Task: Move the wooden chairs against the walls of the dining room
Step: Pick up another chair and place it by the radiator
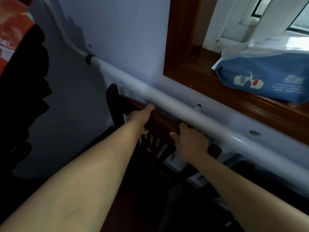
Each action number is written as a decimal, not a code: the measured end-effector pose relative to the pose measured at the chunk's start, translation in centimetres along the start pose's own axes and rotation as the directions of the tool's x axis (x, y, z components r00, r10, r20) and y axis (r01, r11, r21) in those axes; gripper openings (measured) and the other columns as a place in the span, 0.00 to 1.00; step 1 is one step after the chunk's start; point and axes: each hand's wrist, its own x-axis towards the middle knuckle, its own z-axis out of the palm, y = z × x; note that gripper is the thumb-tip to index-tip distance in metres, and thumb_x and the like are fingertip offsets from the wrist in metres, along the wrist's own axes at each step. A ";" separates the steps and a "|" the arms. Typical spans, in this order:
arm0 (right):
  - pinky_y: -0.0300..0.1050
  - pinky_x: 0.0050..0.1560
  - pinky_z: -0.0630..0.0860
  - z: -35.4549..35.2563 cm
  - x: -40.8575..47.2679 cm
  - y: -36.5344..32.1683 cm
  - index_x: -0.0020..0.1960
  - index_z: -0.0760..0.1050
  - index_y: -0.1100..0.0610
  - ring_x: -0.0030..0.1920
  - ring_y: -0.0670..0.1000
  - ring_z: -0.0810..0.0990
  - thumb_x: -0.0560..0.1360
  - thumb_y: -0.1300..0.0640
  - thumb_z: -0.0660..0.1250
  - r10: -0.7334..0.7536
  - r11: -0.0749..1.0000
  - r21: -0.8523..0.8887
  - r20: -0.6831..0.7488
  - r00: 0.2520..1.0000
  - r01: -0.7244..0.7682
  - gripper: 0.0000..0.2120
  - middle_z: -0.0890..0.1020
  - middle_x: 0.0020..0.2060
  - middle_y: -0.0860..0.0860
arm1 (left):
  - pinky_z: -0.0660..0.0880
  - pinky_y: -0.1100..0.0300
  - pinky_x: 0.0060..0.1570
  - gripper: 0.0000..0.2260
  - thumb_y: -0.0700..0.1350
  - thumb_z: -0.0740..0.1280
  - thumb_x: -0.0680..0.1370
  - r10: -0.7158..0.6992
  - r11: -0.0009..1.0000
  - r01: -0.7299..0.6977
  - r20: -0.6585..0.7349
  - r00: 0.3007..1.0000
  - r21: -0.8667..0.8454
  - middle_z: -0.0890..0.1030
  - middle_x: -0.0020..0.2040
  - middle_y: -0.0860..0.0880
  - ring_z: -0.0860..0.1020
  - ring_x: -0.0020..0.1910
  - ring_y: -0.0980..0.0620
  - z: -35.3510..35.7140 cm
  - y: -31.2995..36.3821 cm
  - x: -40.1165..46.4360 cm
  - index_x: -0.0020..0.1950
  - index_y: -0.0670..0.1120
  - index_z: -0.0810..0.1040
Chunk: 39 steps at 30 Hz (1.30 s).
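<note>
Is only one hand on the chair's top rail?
No: the left hand and the right hand both grip the dark wooden chair's top rail, close under the white pipe on the wall.

Two bare forearms, no sleeves; left hand (141, 117) and right hand (190, 142) without rings, watch, gloves.

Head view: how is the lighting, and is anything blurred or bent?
Head view: daylight from the window brightens the right; the left and the chair under both hands are dim; the white pipe curves from wide-angle distortion; the left edge is motion-blurred.
</note>
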 end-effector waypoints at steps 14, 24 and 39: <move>0.59 0.67 0.61 -0.3 -2.3 -2.2 0.73 0.52 0.59 0.69 0.62 0.62 0.74 0.45 0.65 0.065 0.998 0.002 0.059 0.996 -0.065 0.36 0.62 0.70 0.62 | 0.73 0.56 0.44 0.29 0.59 0.62 0.76 0.006 0.997 -0.010 0.053 0.999 0.071 0.74 0.65 0.43 0.75 0.60 0.44 -1.6 -1.7 -4.1 0.71 0.44 0.65; 0.56 0.70 0.59 0.1 -8.0 -8.1 0.71 0.58 0.58 0.70 0.62 0.57 0.74 0.51 0.67 -0.260 0.960 0.166 0.214 0.942 0.228 0.30 0.56 0.72 0.62 | 0.67 0.56 0.60 0.32 0.59 0.63 0.76 -0.002 0.999 0.002 -0.006 1.000 0.053 0.68 0.71 0.43 0.69 0.67 0.46 -9.7 -7.1 -8.7 0.74 0.44 0.60; 0.52 0.62 0.68 2.2 -22.9 -25.2 0.73 0.56 0.57 0.68 0.60 0.64 0.75 0.50 0.66 -0.543 0.834 0.174 0.436 0.718 0.524 0.32 0.61 0.69 0.59 | 0.70 0.59 0.41 0.22 0.49 0.68 0.74 -0.144 0.961 0.053 -0.325 0.935 -0.273 0.77 0.55 0.46 0.75 0.50 0.49 -32.0 -20.9 -22.3 0.67 0.44 0.71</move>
